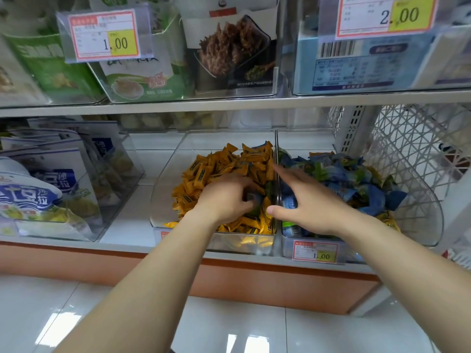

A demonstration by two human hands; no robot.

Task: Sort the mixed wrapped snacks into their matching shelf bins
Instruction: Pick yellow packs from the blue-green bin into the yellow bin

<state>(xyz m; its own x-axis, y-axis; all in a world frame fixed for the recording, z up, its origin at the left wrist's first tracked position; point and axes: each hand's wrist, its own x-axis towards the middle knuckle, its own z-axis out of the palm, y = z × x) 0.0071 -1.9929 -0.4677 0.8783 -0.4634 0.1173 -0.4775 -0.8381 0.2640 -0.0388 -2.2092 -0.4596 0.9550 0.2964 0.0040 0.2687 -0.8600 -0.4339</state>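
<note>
The only writing you can read is on the price tags: 1.00 on the upper-left tag (pixel 104 36), 2.00 on the upper-right tag (pixel 384 15), and 1.00 on the bin tag (pixel 316 252) clipped to the front of the right bin (pixel 428 220). The print on the packets is too blurred to make out. Your left hand (pixel 226 197) is down in the left bin (pixel 165 194), on the heap of yellow snacks (pixel 224 164), with its fingers curled round a blue-wrapped snack (pixel 254 200) near the wall beside the neighbouring bin. Your right hand (pixel 305 200) is spread wide, forefinger stretched out and thumb apart, holding nothing. It is above the dividing walls and the near corner of the right bin, which holds the blue and green snacks (pixel 356 179). Both bins stand side by side on the lower shelf (pixel 122 225).
</note>
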